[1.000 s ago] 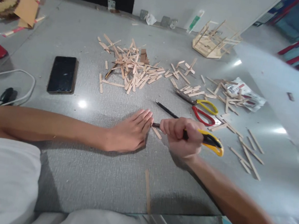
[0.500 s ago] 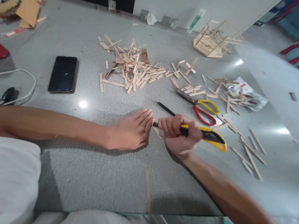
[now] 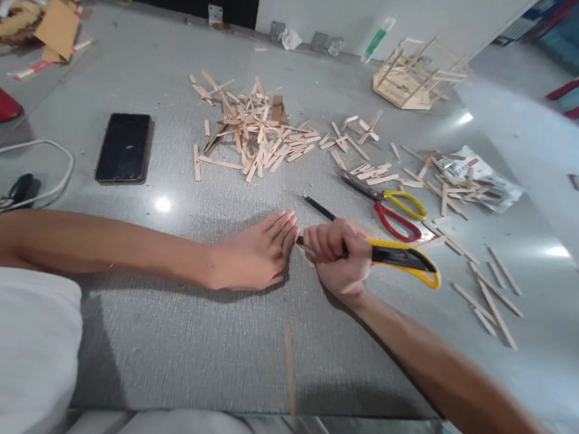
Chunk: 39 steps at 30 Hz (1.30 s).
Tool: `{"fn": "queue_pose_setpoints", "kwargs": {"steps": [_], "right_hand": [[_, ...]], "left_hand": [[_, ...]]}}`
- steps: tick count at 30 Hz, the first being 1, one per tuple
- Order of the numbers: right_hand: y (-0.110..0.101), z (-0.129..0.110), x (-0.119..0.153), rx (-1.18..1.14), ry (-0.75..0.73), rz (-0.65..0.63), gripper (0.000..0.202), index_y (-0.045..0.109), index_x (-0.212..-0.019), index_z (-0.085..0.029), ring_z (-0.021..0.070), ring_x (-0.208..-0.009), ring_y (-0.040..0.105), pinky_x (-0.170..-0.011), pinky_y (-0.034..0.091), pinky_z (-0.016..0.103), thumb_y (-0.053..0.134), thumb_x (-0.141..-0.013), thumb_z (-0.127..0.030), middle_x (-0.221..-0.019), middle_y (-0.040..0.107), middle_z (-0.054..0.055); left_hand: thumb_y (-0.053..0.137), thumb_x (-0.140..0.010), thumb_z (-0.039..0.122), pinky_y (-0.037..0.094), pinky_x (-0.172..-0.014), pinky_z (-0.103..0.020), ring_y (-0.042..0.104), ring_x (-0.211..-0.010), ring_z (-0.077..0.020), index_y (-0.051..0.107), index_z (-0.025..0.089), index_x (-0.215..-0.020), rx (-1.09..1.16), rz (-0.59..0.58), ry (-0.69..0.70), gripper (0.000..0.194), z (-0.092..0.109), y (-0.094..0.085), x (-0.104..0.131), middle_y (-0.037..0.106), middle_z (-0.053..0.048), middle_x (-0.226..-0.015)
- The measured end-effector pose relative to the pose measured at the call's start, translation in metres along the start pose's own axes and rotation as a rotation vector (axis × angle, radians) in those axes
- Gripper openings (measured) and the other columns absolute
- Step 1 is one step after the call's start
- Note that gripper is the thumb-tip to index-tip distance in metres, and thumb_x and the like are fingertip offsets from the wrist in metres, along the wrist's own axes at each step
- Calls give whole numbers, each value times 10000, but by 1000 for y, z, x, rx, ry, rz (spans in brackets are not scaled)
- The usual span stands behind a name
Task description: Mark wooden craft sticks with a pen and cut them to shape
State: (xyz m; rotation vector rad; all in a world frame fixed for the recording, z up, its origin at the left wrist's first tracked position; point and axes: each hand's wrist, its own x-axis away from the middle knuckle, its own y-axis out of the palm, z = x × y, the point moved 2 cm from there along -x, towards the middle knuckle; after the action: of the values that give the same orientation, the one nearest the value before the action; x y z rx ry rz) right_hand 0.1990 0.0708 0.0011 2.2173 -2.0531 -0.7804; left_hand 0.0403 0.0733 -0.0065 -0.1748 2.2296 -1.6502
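Note:
My right hand [image 3: 339, 254] is wrapped around a yellow and black utility knife [image 3: 406, 258], whose handle end sticks out to the right. The knife's blade end points left, at the fingertips of my left hand [image 3: 261, 251]. That hand lies palm down, fingers together, pressing a small wooden stick [image 3: 306, 255] against the table; most of the stick is hidden under the hands. Just beyond my right hand lies a black pen [image 3: 319, 207], partly covered by it. Scissors [image 3: 400, 214] with one yellow and one red handle rest farther right.
Cut wooden sticks [image 3: 261, 131] are heaped at the table's middle, with more scattered rightward near a plastic packet [image 3: 483, 179]. A stick frame model [image 3: 404, 95] stands at the back right. A phone [image 3: 123, 148] and a white cable [image 3: 49, 142] lie on the left.
My right hand has shifted slightly left and turned a little around the knife, whose handle has tilted slightly. My left hand stays in place. The view has moved slightly.

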Motion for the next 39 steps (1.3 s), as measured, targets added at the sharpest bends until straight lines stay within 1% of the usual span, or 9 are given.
{"fn": "queue_pose_setpoints", "kwargs": {"steps": [6,15,18,21,26,29,33,36,39], "right_hand": [[-2,2,2,-9,8,64,575,273,-507,-234,82,-401,130,-461,173,290,643,-922,-381,-432,194,-95],[-2,-5,13,18,-48,46,567,275,-519,-237,81,-402,104,-451,147,292,642,-938,-344,-445,186,-99],[-6,-8,16,20,-43,68,564,279,-528,-249,88,-399,104,-443,150,295,634,-950,-367,-449,175,-104],[-8,-9,13,4,-47,17,554,295,-542,-248,91,-395,127,-444,181,291,611,-978,-378,-454,187,-105],[-9,-10,4,-50,-89,-5,531,305,-568,-233,95,-415,160,-474,233,283,598,-995,-354,-459,209,-99],[-8,-11,1,16,-139,35,507,339,-577,-232,108,-428,249,-509,334,294,591,-1000,-352,-473,258,-86],[-14,-19,1,270,-203,124,436,411,-613,-245,144,-495,421,-645,485,353,570,-1006,-349,-519,365,-64],[-26,-31,-4,727,-182,131,375,467,-656,-249,143,-503,425,-572,410,314,572,-1000,-352,-561,442,-48],[-44,-41,-15,1241,-126,97,319,495,-670,-244,145,-505,419,-549,327,302,646,-930,-352,-558,498,-33]], "left_hand": [[429,-1098,372,396,-1250,-549,556,-1438,-441,561,-155,-1435,-45,-90,12,639,1,-3,-1,574,-354,-1474],[419,-1098,340,357,-1276,-552,472,-1502,-445,522,-115,-1499,-25,-277,11,615,0,-13,-9,508,-316,-1564],[449,-1084,299,331,-1298,-542,467,-1512,-426,570,-98,-1466,27,-230,0,564,-1,-14,-7,531,-303,-1549],[481,-1084,324,350,-1288,-538,482,-1501,-428,562,-135,-1446,46,-144,-9,590,-1,-11,-3,539,-343,-1516],[445,-1096,347,379,-1259,-539,525,-1469,-429,551,-153,-1436,11,-100,-10,614,0,-6,1,562,-357,-1485],[462,-1091,355,396,-1246,-527,565,-1440,-413,583,-125,-1418,-5,-64,-11,593,1,-7,2,595,-333,-1467],[539,-1025,133,492,-1146,-452,702,-1277,-342,689,-49,-1296,-65,-29,-26,359,-2,-12,1,722,-279,-1319],[561,-934,-20,557,-987,-388,768,-1047,-272,751,61,-1027,14,-92,-56,227,-10,-19,-2,804,-188,-1047],[575,-856,-62,554,-826,-356,742,-826,-240,694,115,-889,175,-146,-96,216,-20,-31,-4,760,-103,-826]]}}
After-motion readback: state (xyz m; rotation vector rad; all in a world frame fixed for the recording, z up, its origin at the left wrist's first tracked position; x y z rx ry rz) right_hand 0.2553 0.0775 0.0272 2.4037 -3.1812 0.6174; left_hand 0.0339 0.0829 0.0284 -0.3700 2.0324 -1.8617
